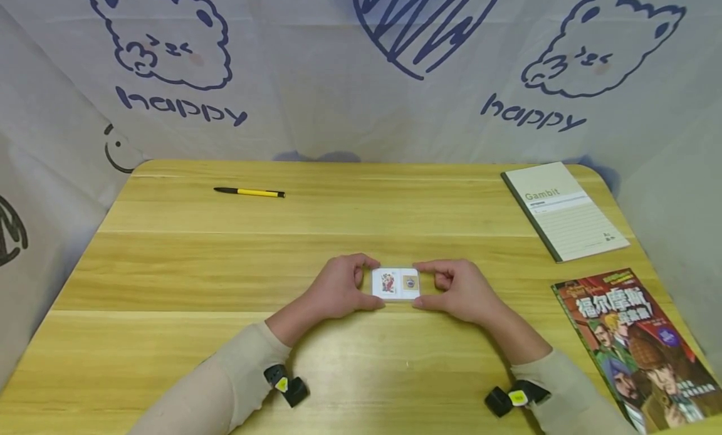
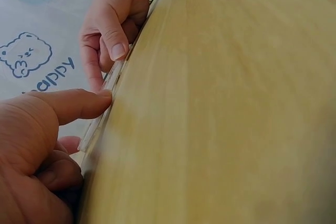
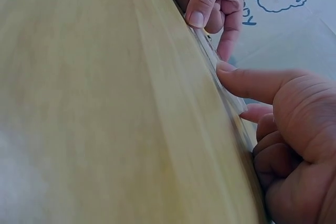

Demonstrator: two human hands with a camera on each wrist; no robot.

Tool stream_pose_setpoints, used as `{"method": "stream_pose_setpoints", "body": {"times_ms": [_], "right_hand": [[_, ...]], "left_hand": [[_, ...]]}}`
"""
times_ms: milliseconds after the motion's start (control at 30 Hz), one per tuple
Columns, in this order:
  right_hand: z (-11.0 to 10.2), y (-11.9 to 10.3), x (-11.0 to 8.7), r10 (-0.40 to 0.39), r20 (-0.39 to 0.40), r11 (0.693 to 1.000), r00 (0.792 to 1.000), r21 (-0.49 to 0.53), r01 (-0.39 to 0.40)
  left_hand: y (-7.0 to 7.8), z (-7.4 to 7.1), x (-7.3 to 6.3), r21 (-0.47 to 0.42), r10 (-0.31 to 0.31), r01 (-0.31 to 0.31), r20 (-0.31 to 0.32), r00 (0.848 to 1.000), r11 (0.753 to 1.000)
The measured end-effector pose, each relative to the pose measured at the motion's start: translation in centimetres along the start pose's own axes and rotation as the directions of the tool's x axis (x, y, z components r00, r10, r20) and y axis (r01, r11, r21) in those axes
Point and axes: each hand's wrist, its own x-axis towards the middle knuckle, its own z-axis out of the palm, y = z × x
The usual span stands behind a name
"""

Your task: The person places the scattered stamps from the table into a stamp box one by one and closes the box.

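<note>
A small, flat clear plastic case [image 1: 395, 284] lies on the table with white inside. A playing card with a joker-like figure shows on its left half and a tan square with a round emblem on its right half. My left hand [image 1: 343, 287] pinches the left end between thumb and forefinger. At the opposite end, my right hand [image 1: 464, 291] does likewise, its other fingers curled in. Both wrist views show the case edge-on, low against the tabletop; the left hand [image 2: 37, 145] and right hand [image 3: 299, 135] each appear close up there.
A yellow and black pen [image 1: 250, 192] lies at the back left of the wooden table [image 1: 169, 266]. On the right are a notebook [image 1: 564, 209] marked "Gambit" and, nearer, a colourful illustrated book [image 1: 637, 347]. White cloth with bear drawings [image 1: 372, 109] hangs behind.
</note>
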Motion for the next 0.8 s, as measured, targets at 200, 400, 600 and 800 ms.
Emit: {"method": "stream_pose_setpoints", "body": {"times_ms": [200, 400, 600, 800], "right_hand": [[0.04, 0.41, 0.07, 0.006, 0.0, 1.0, 1.0, -0.016, -0.006], [0.01, 0.27, 0.12, 0.057, -0.003, 0.997, 0.998, -0.046, -0.057], [0.09, -0.16, 0.24, 0.08, -0.005, 0.996, 0.997, -0.047, -0.08], [0.12, -0.45, 0.29, 0.074, -0.017, 0.995, 0.997, -0.062, -0.075]], "left_hand": [[-0.08, 0.27, 0.15, -0.02, -0.013, 0.013, 0.016, 1.0, 1.0], [0.05, 0.42, 0.3, -0.055, -0.041, 0.043, 0.035, 0.999, 0.998], [0.52, 0.26, 0.25, -0.077, -0.078, 0.08, 0.026, 0.997, 0.994], [0.64, 0.17, 0.39, -0.069, -0.1, 0.101, 0.016, 0.995, 0.993]]}}
